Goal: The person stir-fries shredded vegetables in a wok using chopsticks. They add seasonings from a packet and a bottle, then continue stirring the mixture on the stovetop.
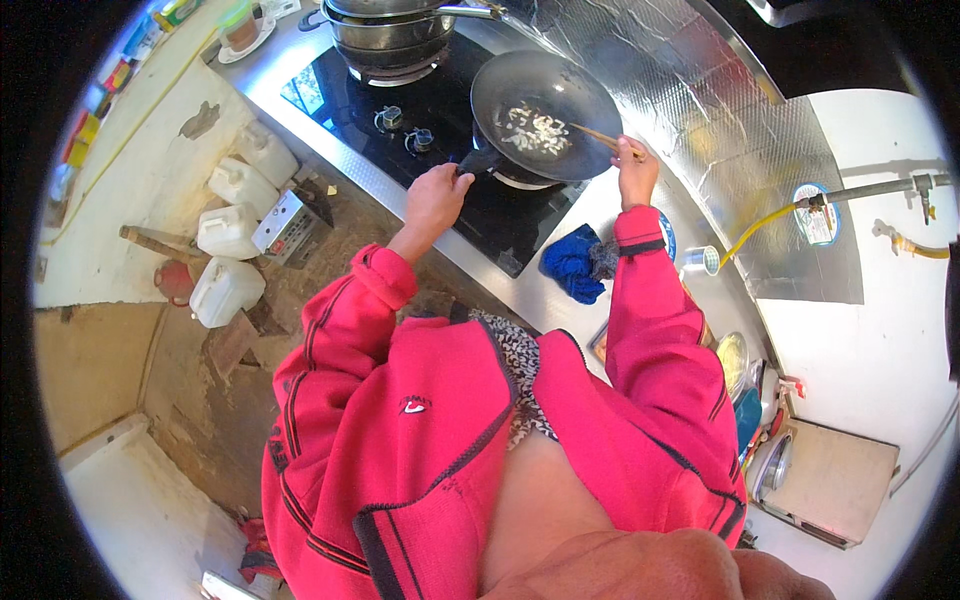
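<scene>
A dark wok point(500, 88) sits on the right burner of a black glass cooktop point(505, 220). Small whitish chopped pieces point(537, 130) lie spread over its bottom. My left hand point(434, 205) is closed around the wok's black handle point(480, 160), at the near left of the pan. On the right side, my right hand point(636, 174) grips wooden chopsticks point(590, 131) that reach over the rim toward the pieces. Whether their tips touch the food, I cannot tell.
Stacked pots point(390, 45) occupy the left burner, behind two control knobs point(388, 119). A blue cloth point(574, 262) and a clear glass point(702, 261) lie on the counter near my right forearm. Foil point(690, 110) covers the wall behind. Several white jugs point(228, 290) stand at the left.
</scene>
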Demonstrator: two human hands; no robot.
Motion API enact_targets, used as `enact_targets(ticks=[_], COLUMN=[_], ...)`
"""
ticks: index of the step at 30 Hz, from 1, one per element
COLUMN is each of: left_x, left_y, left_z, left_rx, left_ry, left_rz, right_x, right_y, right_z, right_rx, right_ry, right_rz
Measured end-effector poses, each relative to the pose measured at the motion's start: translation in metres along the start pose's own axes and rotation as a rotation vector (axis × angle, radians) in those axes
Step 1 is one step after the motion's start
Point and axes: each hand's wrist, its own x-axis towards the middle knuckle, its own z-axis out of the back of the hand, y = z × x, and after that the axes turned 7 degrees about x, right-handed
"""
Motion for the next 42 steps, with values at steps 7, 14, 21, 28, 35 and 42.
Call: enact_targets(ticks=[7, 14, 21, 28, 35, 42], left_x=[-0.01, -0.006, -0.006, -0.012, -0.015, -0.032], left_y=[-0.008, -0.018, -0.016, -0.01, -0.013, 0.003], left_z=[-0.009, -0.006, -0.01, 0.003, 0.004, -0.001], left_rx=[-0.027, -0.005, 0.003, 0.02, -0.066, -0.177], left_ry=[0.058, 0.044, -0.008, -0.014, 0.007, -0.058], left_rz=[0.056, 0.091, 0.094, 0.062, 0.085, 0.086], right_x=[-0.037, -0.02, -0.016, -0.048, 0.001, -0.025], right_y=[0.053, 0.023, 0.006, 0.033, -0.002, 0.016], right_z=[-0.011, 0.0, 0.0, -0.041, -0.025, -0.017], right_rx=[0.078, 0.032, 0.01, 0.127, -0.024, -0.041], right_ry=[0.278, 0.117, 0.053, 0.282, 0.064, 0.236], right_rz=[-0.022, 0.002, -0.013, -0.031, 0.031, 0.017])
